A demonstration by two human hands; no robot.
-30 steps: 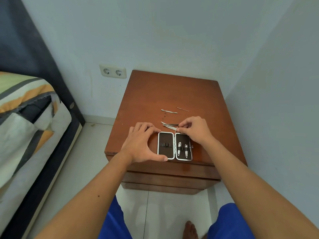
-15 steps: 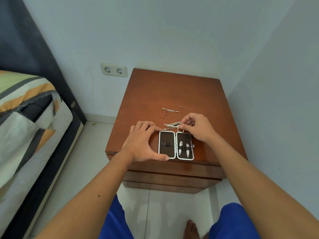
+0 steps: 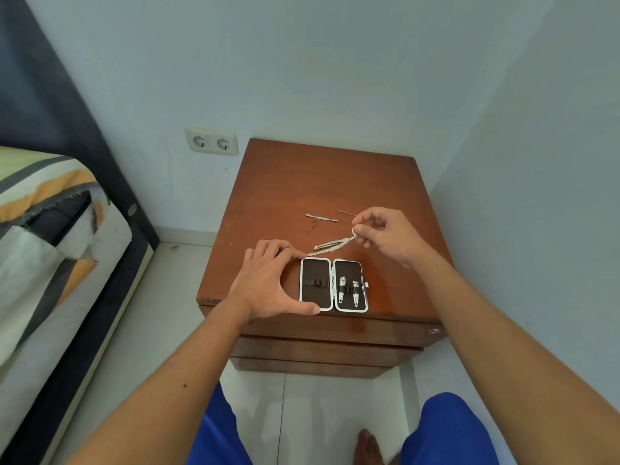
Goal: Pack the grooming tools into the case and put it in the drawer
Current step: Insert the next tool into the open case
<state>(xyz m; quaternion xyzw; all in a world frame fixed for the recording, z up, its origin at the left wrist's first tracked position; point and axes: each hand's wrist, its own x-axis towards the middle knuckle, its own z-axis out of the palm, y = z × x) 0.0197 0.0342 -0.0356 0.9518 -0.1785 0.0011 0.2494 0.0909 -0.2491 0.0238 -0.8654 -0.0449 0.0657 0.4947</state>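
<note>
- Head view, centre of frame: open case (image 3: 333, 285) lying flat near the front edge of the wooden nightstand (image 3: 335, 182), two halves hinged side by side.
- Right half already holding two clippers (image 3: 349, 290) under an elastic band; left half showing only empty loops.
- Left hand (image 3: 268, 281) just left of the case, curved around its left edge, thumb at the lower corner and fingertips near the upper corner; steadying rather than gripping, fingers spread, nothing held.
- Right hand (image 3: 385, 236) above and right of the case, raised off the wood, pinching the ringed end of small scissors (image 3: 332, 246) between thumb and fingers.
- Scissor blades pointing toward the left of the frame, tips low over the wood just above the case's upper edge; contact with the surface not clear.
- Further up, near the middle of the frame: a thin flat tool (image 3: 321, 217) and a fine pin-like tool (image 3: 345, 212), both loose and well apart from the case.
- Bottom of the nightstand: drawer fronts (image 3: 328, 350) closed.
- Judged step: seating the scissors in the left half's loops.
- Best done by turning the blades in line with the case's long side, sliding the closed tips under the band first, and keeping the left hand pressing the case flat to stop it skidding.
- Likely snag: open blades catching the elastic, so worth closing them before insertion.
</note>
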